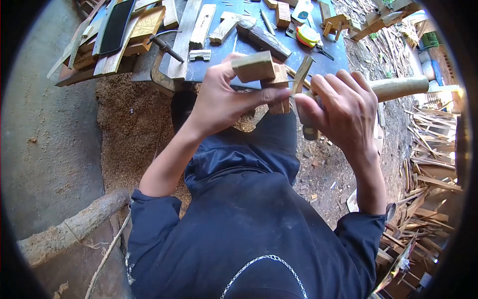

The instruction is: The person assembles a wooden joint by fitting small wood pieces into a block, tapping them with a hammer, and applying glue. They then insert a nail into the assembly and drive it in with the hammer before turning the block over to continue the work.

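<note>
My left hand (219,97) is closed around a wooden piece made of joined blocks (253,66), held above my lap. Its thumb stretches right, across the lower block. My right hand (343,107) is closed on a tool with a thick round wooden handle (403,88), which sticks out to the right; the tool's other end is mostly hidden behind the fingers. A thin wooden strip (302,73) stands up between the hands, at the side of the blocks. The right thumb tip meets the left thumb tip there; I cannot tell what is pinched between them.
Ahead stands a blue work table (249,9) with wood offcuts, a dark wooden block (263,40), a yellow tape measure (307,35) and a clamp (167,49) at its edge. A phone (117,26) lies on boards at left. Sawdust (127,117) covers the floor; scrap wood (433,169) is piled right.
</note>
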`<move>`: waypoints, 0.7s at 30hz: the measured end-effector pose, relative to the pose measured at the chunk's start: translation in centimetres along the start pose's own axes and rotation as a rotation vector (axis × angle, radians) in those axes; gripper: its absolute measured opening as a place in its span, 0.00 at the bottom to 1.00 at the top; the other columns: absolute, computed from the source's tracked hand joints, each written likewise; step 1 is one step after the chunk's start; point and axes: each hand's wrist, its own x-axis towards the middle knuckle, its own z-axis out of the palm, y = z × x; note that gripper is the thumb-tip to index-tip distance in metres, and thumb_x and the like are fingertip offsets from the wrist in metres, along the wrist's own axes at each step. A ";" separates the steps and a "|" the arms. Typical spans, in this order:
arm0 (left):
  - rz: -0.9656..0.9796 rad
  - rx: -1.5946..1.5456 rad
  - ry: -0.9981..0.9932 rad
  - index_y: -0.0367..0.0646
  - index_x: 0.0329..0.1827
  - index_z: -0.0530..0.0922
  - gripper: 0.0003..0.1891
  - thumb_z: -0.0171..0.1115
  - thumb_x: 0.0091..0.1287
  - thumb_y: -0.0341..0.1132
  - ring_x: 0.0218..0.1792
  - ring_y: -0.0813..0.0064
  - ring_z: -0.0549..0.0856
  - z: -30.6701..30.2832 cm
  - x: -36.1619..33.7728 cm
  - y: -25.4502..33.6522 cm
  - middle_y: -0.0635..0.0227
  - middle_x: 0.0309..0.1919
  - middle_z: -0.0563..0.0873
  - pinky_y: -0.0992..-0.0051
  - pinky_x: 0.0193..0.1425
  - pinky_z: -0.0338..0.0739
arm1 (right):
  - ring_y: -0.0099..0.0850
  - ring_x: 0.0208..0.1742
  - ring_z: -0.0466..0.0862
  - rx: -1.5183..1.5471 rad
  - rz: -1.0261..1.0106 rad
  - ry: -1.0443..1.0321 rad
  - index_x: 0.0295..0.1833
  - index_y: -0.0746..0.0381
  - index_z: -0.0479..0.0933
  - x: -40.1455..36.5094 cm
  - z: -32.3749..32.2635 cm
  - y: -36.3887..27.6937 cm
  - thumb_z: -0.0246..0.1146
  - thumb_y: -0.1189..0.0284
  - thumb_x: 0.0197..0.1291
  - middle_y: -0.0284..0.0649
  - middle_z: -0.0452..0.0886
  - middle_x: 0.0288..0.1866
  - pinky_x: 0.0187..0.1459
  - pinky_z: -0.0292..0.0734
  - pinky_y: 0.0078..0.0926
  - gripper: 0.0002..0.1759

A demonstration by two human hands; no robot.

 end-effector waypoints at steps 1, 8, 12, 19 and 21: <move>0.025 -0.014 0.035 0.46 0.55 0.92 0.21 0.86 0.60 0.39 0.54 0.73 0.87 0.2 -0.2 -0.2 0.67 0.48 0.93 0.69 0.60 0.82 | 0.30 0.30 0.79 0.004 0.002 0.005 0.34 0.55 0.81 -0.1 -0.1 0.0 0.66 0.42 0.71 0.30 0.76 0.23 0.38 0.72 0.31 0.27; 0.717 0.749 0.165 0.50 0.56 0.93 0.26 0.87 0.52 0.39 0.49 0.72 0.79 -0.4 -0.6 2.8 0.73 0.45 0.85 0.68 0.54 0.77 | 0.31 0.24 0.74 0.045 -0.012 0.119 0.27 0.54 0.74 -0.2 -1.3 0.1 0.59 0.51 0.79 0.30 0.70 0.20 0.32 0.68 0.32 0.27; 0.909 0.837 0.298 0.61 0.53 0.95 0.17 0.79 0.60 0.48 0.49 0.74 0.77 0.7 -1.3 2.7 0.78 0.44 0.82 0.73 0.53 0.77 | 0.30 0.22 0.72 0.125 -0.003 0.159 0.25 0.55 0.73 -0.9 -2.3 -0.3 0.58 0.52 0.78 0.30 0.70 0.20 0.30 0.66 0.31 0.27; 1.003 1.143 0.267 0.75 0.57 0.92 0.17 0.76 0.64 0.50 0.51 0.82 0.73 0.3 -2.9 4.1 0.99 0.53 0.83 0.78 0.54 0.73 | 0.33 0.21 0.73 0.217 0.044 0.101 0.25 0.55 0.72 -1.6 -3.5 -0.9 0.60 0.54 0.78 0.33 0.72 0.20 0.29 0.65 0.33 0.26; 1.006 1.212 0.277 0.77 0.59 0.91 0.17 0.74 0.66 0.53 0.50 0.83 0.71 0.2 -3.1 4.2 1.02 0.54 0.82 0.80 0.54 0.69 | 0.35 0.22 0.74 0.274 0.106 0.032 0.27 0.56 0.73 -1.6 -4.0 -1.2 0.59 0.55 0.79 0.34 0.73 0.20 0.30 0.66 0.35 0.25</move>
